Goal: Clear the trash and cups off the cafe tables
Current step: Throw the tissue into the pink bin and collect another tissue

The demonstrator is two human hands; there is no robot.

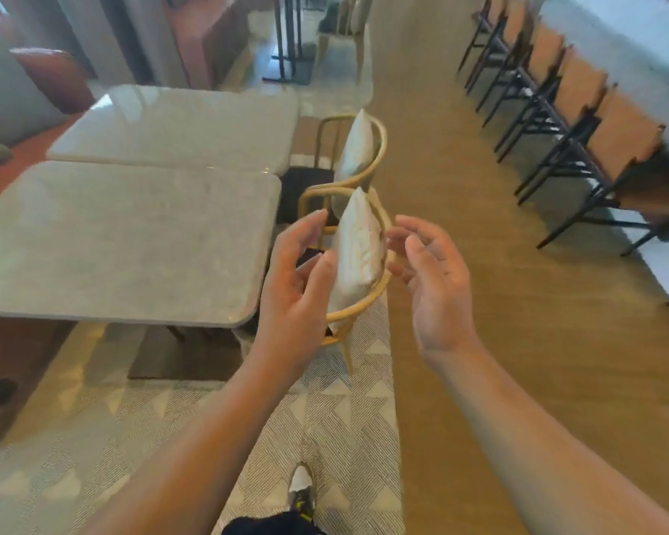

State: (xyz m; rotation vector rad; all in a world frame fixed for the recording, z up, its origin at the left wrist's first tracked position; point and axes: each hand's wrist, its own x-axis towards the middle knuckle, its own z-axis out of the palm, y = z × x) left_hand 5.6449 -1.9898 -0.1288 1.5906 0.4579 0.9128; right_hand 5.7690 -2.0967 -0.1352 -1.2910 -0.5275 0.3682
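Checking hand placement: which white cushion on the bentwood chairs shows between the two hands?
The nearer white cushion, on the light bentwood chair by the closest grey marble table, between the left hand and right hand. The other cushion stands farther back.

Left hand (294,287) and right hand (433,287) raised, palms facing, fingers relaxed, empty.

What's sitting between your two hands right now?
In the head view, a white cushion stands upright against the back of the near wooden chair, showing in the gap between the left hand and the right hand. Neither hand holds anything.
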